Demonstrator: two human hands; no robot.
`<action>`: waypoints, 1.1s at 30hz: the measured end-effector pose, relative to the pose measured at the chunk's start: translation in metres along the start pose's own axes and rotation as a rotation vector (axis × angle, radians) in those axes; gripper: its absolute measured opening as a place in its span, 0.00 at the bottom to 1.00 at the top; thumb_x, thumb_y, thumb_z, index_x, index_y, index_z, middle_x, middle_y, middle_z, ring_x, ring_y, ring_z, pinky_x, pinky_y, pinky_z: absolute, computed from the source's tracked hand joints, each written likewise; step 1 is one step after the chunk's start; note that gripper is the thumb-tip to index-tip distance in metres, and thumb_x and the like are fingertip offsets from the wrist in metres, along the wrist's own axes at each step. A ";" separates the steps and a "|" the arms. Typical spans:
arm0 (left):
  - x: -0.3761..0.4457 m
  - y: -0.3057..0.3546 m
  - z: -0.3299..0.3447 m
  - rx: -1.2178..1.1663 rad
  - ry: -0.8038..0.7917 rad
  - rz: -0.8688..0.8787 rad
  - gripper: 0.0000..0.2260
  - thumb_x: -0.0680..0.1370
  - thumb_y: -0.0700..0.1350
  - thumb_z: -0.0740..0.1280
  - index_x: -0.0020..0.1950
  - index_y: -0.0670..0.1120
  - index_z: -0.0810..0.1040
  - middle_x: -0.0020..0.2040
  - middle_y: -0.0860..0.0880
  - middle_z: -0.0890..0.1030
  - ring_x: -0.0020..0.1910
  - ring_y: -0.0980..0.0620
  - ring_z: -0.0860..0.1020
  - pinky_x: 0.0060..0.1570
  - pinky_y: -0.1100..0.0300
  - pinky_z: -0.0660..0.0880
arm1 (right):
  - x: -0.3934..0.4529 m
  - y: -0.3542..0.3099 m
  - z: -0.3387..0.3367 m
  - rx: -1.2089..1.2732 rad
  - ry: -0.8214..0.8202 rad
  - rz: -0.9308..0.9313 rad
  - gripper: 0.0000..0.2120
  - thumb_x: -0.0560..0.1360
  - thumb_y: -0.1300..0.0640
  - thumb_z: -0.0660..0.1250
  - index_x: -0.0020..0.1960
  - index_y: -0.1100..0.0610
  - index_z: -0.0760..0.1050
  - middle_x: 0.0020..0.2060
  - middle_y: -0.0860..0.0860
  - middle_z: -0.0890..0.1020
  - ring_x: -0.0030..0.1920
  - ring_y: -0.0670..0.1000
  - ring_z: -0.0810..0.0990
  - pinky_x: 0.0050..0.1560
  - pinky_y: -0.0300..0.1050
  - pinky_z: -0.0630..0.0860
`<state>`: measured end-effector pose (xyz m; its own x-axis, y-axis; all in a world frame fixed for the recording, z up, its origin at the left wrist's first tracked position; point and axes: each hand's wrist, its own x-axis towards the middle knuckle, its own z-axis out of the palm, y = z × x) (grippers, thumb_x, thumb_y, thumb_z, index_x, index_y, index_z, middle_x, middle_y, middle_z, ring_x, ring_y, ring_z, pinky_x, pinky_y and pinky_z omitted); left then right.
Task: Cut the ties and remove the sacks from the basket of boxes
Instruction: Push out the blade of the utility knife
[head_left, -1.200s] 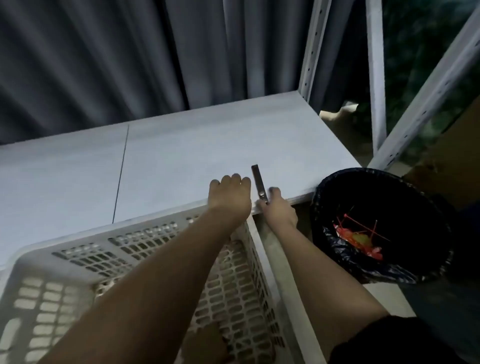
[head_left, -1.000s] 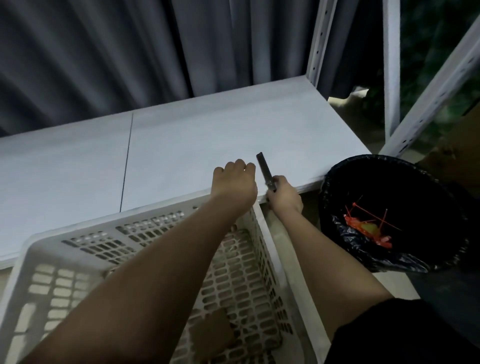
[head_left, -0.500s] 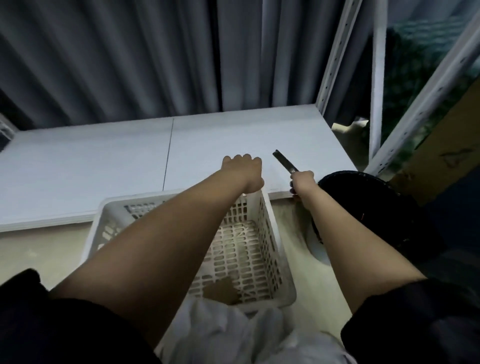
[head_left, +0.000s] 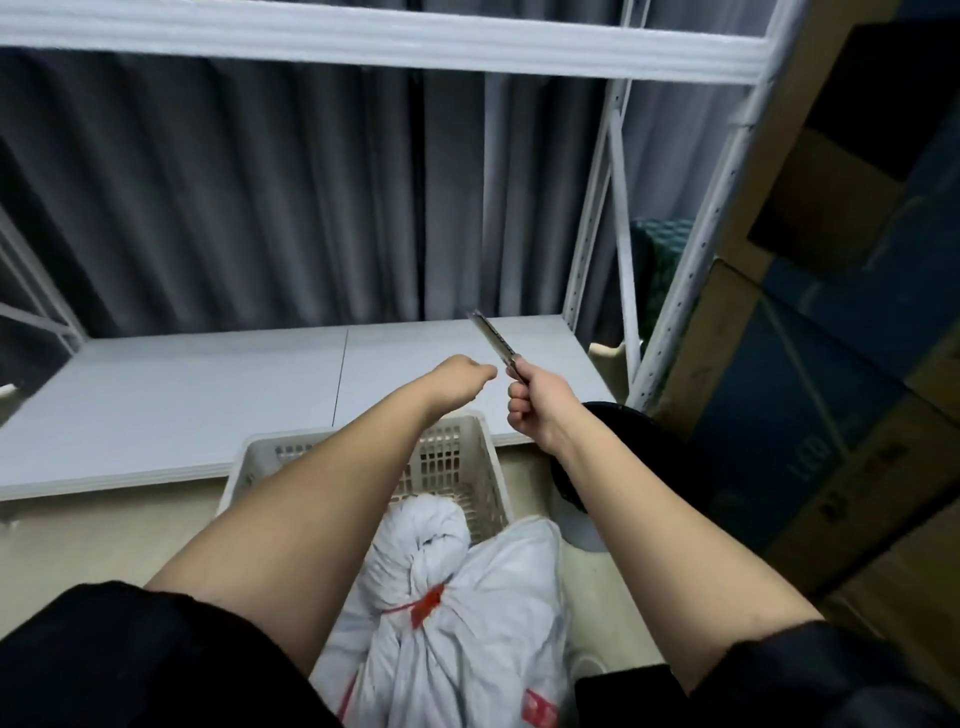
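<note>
Head view: the fingers of the right hand (head_left: 537, 402) are curled tight around the handle of a metal blade (head_left: 493, 338), likely closed scissors or a knife, which points up and away to the left over the white shelf board (head_left: 208, 400). The left hand (head_left: 460, 382) is held out just beside it, apart from the blade, with its fingers curled under; whether they grip anything small cannot be told from this angle. Both forearms are bare and reach forward from black sleeves (head_left: 130, 660).

Below the arms a white slotted basket (head_left: 467, 457) stands on the pale floor against the front edge of the shelf board. A white sack (head_left: 467, 597) lies at the basket's near end, partly over its rim, its twisted neck bound by a red tie (head_left: 423, 608). More white sack material with red print shows near the bottom edge. A black bin (head_left: 623, 441) sits to the right of the basket, mostly hidden by the right forearm. Cardboard boxes (head_left: 831, 364) are stacked at the far right, and grey curtains (head_left: 260, 197) hang behind the white rack.
</note>
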<state>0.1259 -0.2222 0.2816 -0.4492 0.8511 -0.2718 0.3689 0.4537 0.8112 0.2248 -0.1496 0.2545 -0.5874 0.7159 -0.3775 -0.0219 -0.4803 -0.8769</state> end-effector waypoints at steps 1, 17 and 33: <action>-0.013 0.002 0.004 -0.117 0.013 0.003 0.10 0.80 0.48 0.56 0.54 0.44 0.72 0.51 0.45 0.74 0.47 0.48 0.73 0.46 0.57 0.65 | -0.015 0.002 0.003 0.003 -0.017 -0.019 0.13 0.81 0.51 0.55 0.40 0.53 0.66 0.16 0.44 0.61 0.17 0.43 0.57 0.20 0.33 0.57; -0.155 -0.042 0.003 -1.009 -0.018 0.129 0.16 0.82 0.46 0.55 0.61 0.42 0.77 0.43 0.47 0.83 0.41 0.50 0.81 0.35 0.61 0.77 | -0.160 0.068 0.056 0.229 -0.421 -0.068 0.15 0.82 0.51 0.51 0.45 0.57 0.72 0.22 0.47 0.61 0.20 0.43 0.57 0.21 0.35 0.55; -0.175 -0.070 0.005 -1.119 -0.069 0.100 0.22 0.82 0.56 0.51 0.64 0.47 0.76 0.33 0.50 0.73 0.32 0.55 0.71 0.30 0.64 0.70 | -0.178 0.100 0.069 0.317 -0.574 0.025 0.14 0.80 0.52 0.51 0.51 0.57 0.72 0.22 0.48 0.65 0.20 0.43 0.61 0.23 0.36 0.61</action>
<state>0.1826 -0.4019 0.2702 -0.3999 0.8988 -0.1794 -0.5524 -0.0802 0.8297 0.2713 -0.3605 0.2550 -0.9272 0.3607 -0.1007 -0.1887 -0.6822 -0.7063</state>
